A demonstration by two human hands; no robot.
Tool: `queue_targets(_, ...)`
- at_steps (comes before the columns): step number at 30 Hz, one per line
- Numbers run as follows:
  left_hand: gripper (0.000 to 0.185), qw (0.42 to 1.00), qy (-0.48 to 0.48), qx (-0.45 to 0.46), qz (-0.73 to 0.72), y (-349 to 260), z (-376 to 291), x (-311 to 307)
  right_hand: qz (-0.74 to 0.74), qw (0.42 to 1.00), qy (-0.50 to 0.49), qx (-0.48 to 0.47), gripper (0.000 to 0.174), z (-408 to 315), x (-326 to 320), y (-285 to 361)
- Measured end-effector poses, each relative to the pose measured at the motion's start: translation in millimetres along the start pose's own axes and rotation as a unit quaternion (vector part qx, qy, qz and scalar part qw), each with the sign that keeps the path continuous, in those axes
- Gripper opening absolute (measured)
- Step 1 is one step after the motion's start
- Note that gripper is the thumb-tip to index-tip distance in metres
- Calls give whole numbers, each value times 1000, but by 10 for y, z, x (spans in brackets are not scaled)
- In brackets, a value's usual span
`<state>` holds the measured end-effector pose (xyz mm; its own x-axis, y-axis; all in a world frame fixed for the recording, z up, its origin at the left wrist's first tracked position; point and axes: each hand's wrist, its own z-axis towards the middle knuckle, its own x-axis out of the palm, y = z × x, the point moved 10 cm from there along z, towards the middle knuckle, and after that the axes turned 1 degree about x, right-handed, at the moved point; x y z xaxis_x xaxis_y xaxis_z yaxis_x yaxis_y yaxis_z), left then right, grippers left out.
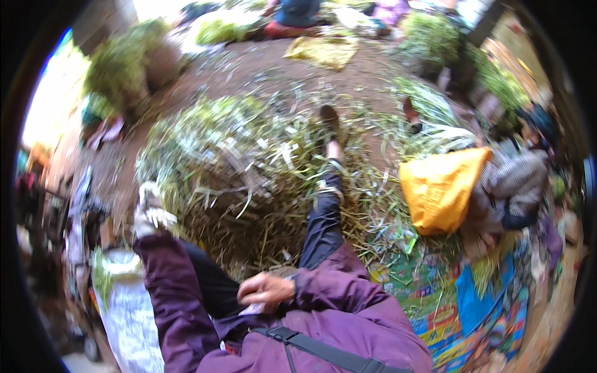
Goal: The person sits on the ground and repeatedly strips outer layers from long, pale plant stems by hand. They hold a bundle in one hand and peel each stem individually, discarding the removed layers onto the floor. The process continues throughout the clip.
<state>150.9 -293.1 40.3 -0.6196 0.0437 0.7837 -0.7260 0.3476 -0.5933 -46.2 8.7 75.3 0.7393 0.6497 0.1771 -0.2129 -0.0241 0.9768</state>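
Observation:
A large heap of cut green grass or straw strands (224, 154) lies between my legs. My left hand (150, 210), blurred and pale as if gloved or wrapped, is at the heap's left edge. Whether it grips any strands cannot be made out. Above my lap, my right hand (267, 290) has its fingers bent; a pale thing shows beneath it, and I cannot tell if it is held. My leg in dark trousers (326, 214) stretches forward along the heap's right side, with strands lying across it.
On the right sits a person (513, 186) beside an orange woven sack (443, 189). A colourful printed mat (433, 321) spreads below them. At left is a white sheet or sack (133, 321). Bundled grass (121, 70) stands farther back, near a yellow cloth (322, 50) and another person (296, 14).

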Motion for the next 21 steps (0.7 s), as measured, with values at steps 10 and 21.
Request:
queue_targets(10, 37, 956, 181, 214, 88, -857, -513, 2423, -147, 935, -317, 61, 17, 16, -1799, 236)
queue_targets(21, 19, 983, -98, -93, -128, 1019, -57, 588, -468, 755, -381, 256, 39, 1445, -3649, -576)
